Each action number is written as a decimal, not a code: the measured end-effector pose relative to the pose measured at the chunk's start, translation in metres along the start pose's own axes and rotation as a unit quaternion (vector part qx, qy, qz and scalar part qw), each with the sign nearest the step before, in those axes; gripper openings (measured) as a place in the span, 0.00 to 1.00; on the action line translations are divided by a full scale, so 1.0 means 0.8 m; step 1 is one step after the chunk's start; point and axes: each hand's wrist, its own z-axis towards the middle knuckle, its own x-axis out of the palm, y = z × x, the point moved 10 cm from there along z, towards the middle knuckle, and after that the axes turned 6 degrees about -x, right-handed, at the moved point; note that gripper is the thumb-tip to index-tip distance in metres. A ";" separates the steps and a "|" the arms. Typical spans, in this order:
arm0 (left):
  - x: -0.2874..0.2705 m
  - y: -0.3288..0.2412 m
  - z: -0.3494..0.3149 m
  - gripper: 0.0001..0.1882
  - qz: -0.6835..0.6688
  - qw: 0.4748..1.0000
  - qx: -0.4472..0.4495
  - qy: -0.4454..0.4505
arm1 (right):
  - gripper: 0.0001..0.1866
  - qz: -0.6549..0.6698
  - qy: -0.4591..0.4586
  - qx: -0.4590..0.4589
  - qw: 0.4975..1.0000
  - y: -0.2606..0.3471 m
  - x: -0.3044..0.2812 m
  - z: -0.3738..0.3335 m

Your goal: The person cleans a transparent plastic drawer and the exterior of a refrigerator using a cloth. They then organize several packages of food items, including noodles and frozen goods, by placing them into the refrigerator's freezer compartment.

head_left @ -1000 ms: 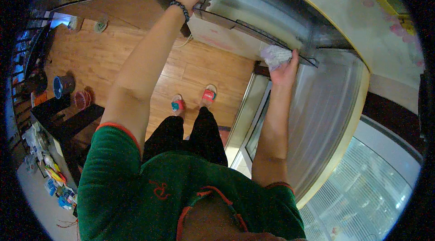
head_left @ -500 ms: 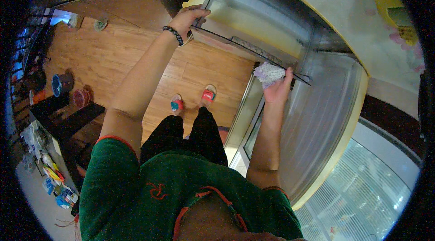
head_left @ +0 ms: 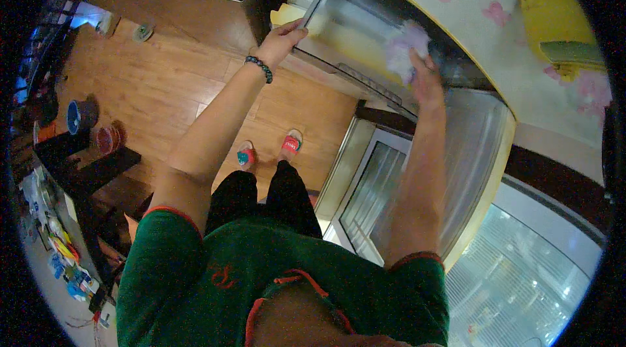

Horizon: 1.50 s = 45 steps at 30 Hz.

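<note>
Cloth (head_left: 405,48) shifted over drawer (head_left: 349,32), right grip (head_left: 428,81) clasping it, left grip (head_left: 280,45) pinching edge

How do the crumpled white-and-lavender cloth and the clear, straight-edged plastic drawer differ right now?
The cloth is soft and bunched, while the drawer is rigid and straight-edged. The cloth is much smaller than the drawer. The cloth is in the right hand, whereas the drawer is gripped at its left side by the left hand. Both are hand-held.

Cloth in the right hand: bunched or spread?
Bunched: the pale cloth shows as a crumpled wad in the right hand, not laid out flat.
</note>
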 end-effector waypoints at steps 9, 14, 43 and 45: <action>-0.007 -0.014 -0.006 0.25 0.062 0.996 0.031 -0.058 | 0.28 -0.617 0.069 -0.238 0.747 -0.043 0.090 0.107; -0.003 -0.010 -0.009 0.25 0.102 0.994 0.011 -0.042 | 0.20 -0.573 0.289 -0.232 0.731 -0.089 0.128 0.070; -0.317 0.245 -0.397 0.31 0.104 0.982 -0.099 -0.126 | 0.18 -0.178 0.187 -0.185 0.948 -0.002 0.392 -0.245; -0.381 0.374 -0.480 0.31 0.047 0.964 -0.159 -0.209 | 0.19 -0.201 0.249 -0.144 0.937 -0.048 0.480 -0.295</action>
